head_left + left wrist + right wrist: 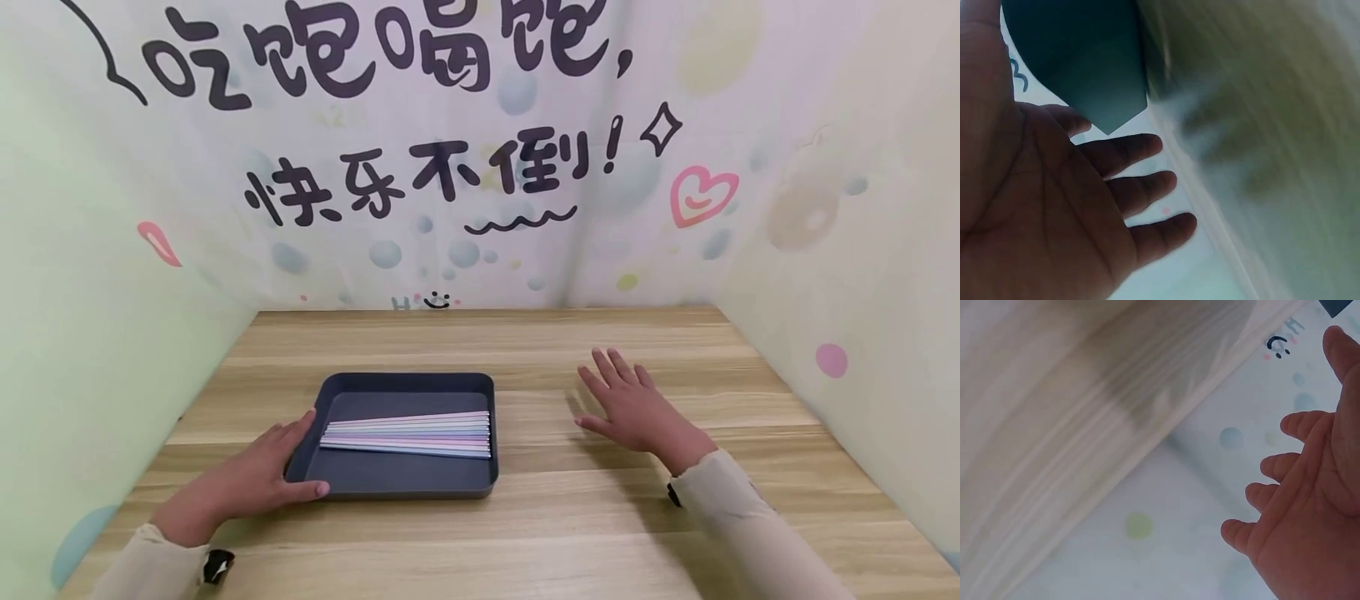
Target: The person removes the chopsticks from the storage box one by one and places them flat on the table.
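A dark blue-grey rectangular tray lies on the table, left of the middle. Inside it is a bundle of slim pastel chopsticks in pink, white and blue, lying side by side and fanning out slightly to the right. My left hand is at the tray's left end, thumb by the front left corner and fingers along the side. In the left wrist view the fingers of the left hand are spread and relaxed beside the tray wall. My right hand, fingers spread, hovers over the table to the right, holding nothing.
The wood-grain table is enclosed by a printed back wall with dark lettering and by pale side walls at left and right. The right hand's shadow falls on the tabletop.
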Motion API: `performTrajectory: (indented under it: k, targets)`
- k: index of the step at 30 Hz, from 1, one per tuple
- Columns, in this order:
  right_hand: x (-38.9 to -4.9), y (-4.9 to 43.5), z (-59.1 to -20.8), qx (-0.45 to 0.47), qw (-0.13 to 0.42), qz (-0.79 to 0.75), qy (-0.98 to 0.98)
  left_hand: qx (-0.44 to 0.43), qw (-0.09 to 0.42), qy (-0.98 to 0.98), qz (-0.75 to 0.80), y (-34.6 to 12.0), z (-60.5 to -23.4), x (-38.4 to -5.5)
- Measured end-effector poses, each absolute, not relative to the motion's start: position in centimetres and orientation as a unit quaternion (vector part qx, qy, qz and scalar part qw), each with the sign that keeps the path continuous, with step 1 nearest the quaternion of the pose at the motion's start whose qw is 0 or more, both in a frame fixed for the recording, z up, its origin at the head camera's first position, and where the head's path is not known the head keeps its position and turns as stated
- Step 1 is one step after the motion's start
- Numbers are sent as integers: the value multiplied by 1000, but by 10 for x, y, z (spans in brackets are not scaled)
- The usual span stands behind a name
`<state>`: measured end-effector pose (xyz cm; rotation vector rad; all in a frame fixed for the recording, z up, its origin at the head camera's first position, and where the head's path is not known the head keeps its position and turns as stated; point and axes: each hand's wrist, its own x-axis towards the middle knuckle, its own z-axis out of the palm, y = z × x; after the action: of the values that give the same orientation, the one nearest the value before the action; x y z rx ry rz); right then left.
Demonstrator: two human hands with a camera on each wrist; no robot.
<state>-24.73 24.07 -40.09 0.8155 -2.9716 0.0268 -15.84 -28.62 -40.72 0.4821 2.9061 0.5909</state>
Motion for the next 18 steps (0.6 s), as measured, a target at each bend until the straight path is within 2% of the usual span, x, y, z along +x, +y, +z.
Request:
performTrajectory:
  k: [8,18]
  targets:
    - [-257,217,-387,320,54,-48,-945,161,64,963,205,-287,-411,-161]
    - [-264,169,-363,383,57,-111,-915,136,73,970,185,-287,-410,-163]
